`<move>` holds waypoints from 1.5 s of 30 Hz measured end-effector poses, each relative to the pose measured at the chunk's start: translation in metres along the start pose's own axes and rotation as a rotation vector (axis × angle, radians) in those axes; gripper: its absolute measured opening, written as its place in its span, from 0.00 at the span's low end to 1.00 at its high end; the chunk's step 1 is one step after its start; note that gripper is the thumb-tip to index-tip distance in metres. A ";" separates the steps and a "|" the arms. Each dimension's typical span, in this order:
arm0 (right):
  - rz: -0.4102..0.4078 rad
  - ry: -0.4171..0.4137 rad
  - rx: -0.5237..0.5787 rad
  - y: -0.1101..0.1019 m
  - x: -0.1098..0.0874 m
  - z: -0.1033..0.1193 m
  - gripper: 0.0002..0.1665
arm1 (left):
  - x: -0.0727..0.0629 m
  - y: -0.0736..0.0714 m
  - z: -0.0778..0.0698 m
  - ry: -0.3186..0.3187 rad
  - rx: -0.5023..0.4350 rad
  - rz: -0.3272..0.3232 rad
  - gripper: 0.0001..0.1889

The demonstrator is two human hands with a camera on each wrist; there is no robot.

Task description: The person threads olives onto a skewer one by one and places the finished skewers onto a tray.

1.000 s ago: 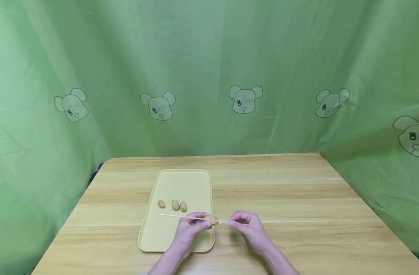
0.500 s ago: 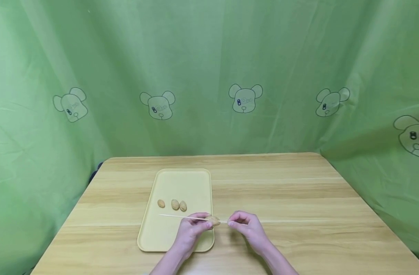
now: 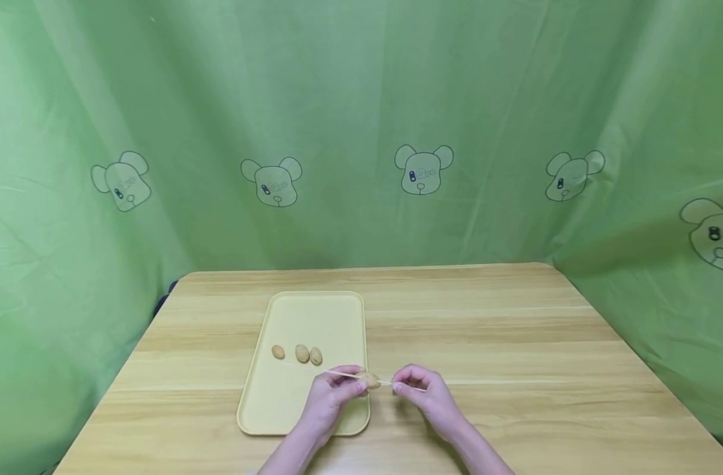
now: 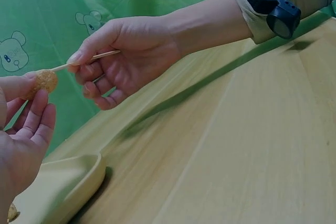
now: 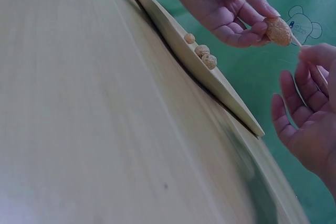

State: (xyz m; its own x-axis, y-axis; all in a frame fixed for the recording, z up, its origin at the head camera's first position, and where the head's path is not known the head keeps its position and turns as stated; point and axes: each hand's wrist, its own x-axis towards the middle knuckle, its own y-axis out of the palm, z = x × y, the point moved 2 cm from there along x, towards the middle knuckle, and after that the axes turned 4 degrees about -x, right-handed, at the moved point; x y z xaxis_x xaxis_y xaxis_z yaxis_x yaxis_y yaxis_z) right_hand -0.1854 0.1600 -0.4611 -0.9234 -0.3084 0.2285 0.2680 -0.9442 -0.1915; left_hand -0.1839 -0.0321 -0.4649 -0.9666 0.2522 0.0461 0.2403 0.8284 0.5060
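Observation:
A brown, rough-skinned oval food ball sits on a thin wooden skewer, above the tray's right edge. My left hand pinches the ball between thumb and fingers. To the right of it, my right hand pinches the skewer with thumb and forefinger, its other fingers loosely curled in the right wrist view. A short bare length of skewer shows between ball and right fingertips. In the head view, a thin pale stick also juts left over the left hand.
A cream tray lies on the wooden table. On it rest a small brown ball and a pair of similar balls side by side. A green curtain hangs behind the table.
The stick part left of my left hand looks shorter than before. The held ball has shifted slightly right. Both hands stay almost in place, and the balls on the tray have not moved.

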 end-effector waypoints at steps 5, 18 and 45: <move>0.015 0.021 0.009 -0.001 0.000 0.001 0.12 | 0.002 0.001 -0.001 0.022 0.005 0.024 0.11; -0.028 0.049 -0.008 0.000 0.002 0.002 0.12 | 0.004 0.002 -0.004 -0.002 0.027 -0.016 0.21; -0.246 -0.004 0.068 -0.039 -0.008 0.006 0.12 | 0.005 -0.085 -0.070 0.116 0.385 -0.470 0.21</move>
State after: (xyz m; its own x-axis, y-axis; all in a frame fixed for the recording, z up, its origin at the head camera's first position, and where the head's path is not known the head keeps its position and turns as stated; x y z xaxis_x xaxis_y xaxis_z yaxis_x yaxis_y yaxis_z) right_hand -0.1870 0.1982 -0.4497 -0.9620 -0.0690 0.2642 0.0535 -0.9964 -0.0651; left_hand -0.2155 -0.1365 -0.4477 -0.9750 -0.2222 -0.0016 -0.2200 0.9641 0.1484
